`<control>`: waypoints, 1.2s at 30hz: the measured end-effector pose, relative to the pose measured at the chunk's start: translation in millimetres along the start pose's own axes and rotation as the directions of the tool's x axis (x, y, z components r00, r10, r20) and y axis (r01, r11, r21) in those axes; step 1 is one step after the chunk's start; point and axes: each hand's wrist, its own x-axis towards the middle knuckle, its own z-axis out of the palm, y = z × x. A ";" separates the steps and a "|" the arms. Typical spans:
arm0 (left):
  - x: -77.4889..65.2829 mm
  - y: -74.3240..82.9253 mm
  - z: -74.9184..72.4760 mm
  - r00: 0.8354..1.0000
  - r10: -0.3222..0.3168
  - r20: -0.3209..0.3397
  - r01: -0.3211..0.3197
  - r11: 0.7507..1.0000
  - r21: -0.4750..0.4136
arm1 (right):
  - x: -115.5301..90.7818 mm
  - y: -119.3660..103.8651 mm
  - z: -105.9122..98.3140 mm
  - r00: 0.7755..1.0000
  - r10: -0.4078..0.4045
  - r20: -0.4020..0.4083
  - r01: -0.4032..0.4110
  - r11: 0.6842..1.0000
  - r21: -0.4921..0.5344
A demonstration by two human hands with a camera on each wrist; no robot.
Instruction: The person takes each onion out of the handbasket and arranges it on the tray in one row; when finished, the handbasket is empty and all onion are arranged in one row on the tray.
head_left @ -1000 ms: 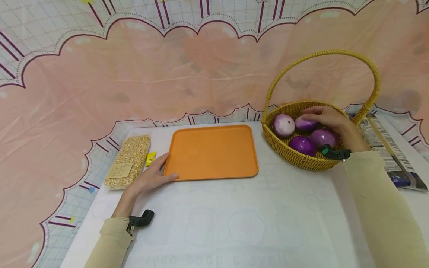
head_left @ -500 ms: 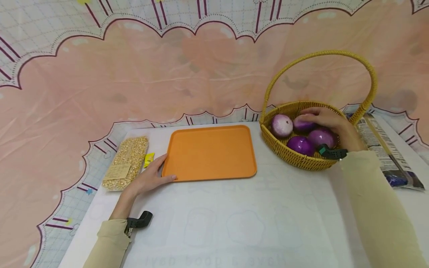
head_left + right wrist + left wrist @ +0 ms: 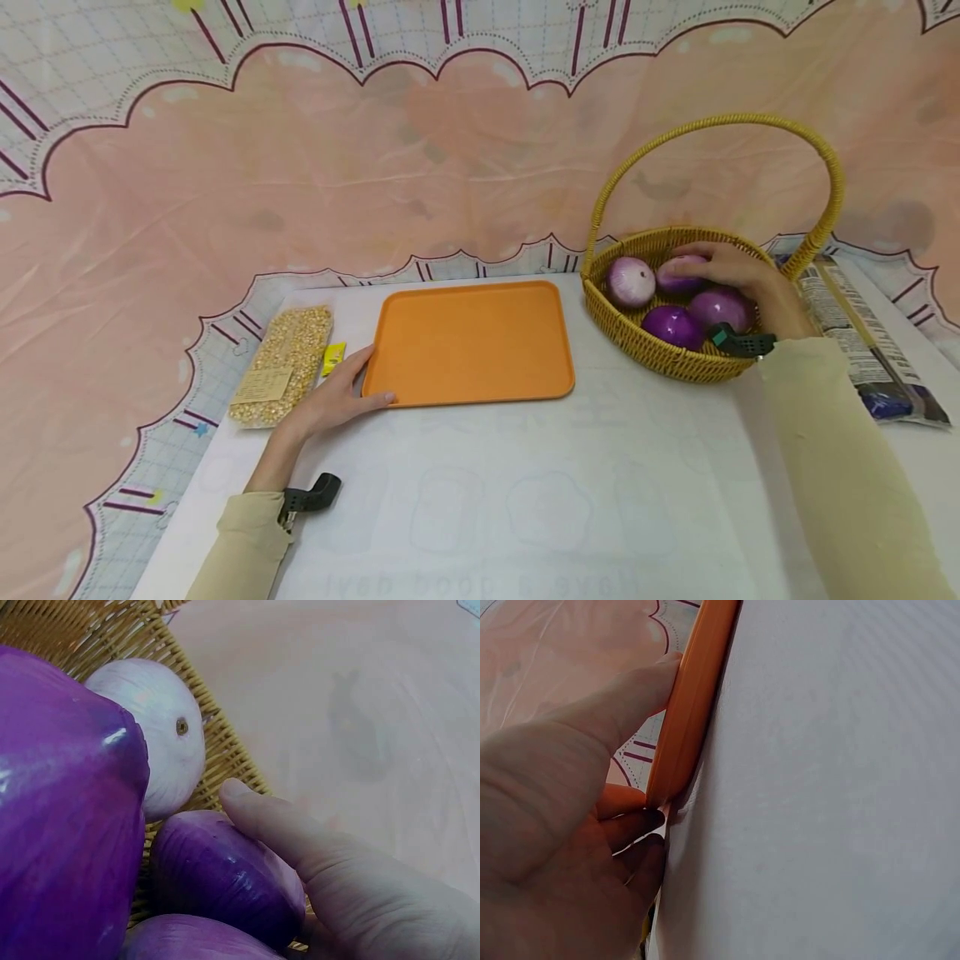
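Observation:
Inside the yellow wicker basket [image 3: 667, 362] are several purple onions. My right hand [image 3: 735, 268] reaches into it and grips the onion [image 3: 681, 273] at the back. In the right wrist view the thumb lies along that onion [image 3: 225, 870], while the other fingers are mostly hidden behind it. A paler onion [image 3: 631, 282] sits to its left, and darker ones [image 3: 673, 326] lie nearer the front. My left hand [image 3: 335, 406] rests at the front left corner of the orange tray [image 3: 472, 343], thumb on the front rim and fingers spread along the left side.
Left of the tray lie a clear bag of corn kernels [image 3: 288, 358] and a small yellow packet [image 3: 333, 358]. Right of the basket is a printed plastic package [image 3: 862, 342]. The basket's tall handle [image 3: 720, 121] arches over the onions. A patterned cloth [image 3: 450, 183] hangs behind.
The head view has shifted slightly. My right thumb has come a little further down over the back onion. The left hand and the tray stay in place.

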 end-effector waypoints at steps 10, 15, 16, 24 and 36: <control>-0.5 1.7 -0.3 1.000 -0.008 -0.005 0.008 1.000 0.014 | -1.7 -2.2 -0.6 1.000 -0.004 0.009 0.004 1.000 0.001; -0.9 1.6 -0.1 1.000 -0.006 -0.007 0.006 1.000 0.014 | -0.5 -0.7 -0.9 1.000 -0.011 0.009 0.011 1.000 -0.009; -1.0 1.5 0.0 1.000 -0.005 -0.007 0.005 1.000 0.012 | -0.1 -0.1 -0.7 1.000 -0.011 0.006 0.011 1.000 -0.011; -2.6 0.9 2.0 1.000 0.003 -0.014 -0.004 1.000 -0.031 | 2.2 3.7 1.3 1.000 -0.023 0.008 0.023 0.999 -0.031; -2.9 2.6 1.5 1.000 0.007 -0.013 -0.007 1.000 -0.027 | 0.1 2.4 0.1 0.999 -0.032 -0.021 0.031 0.999 -0.028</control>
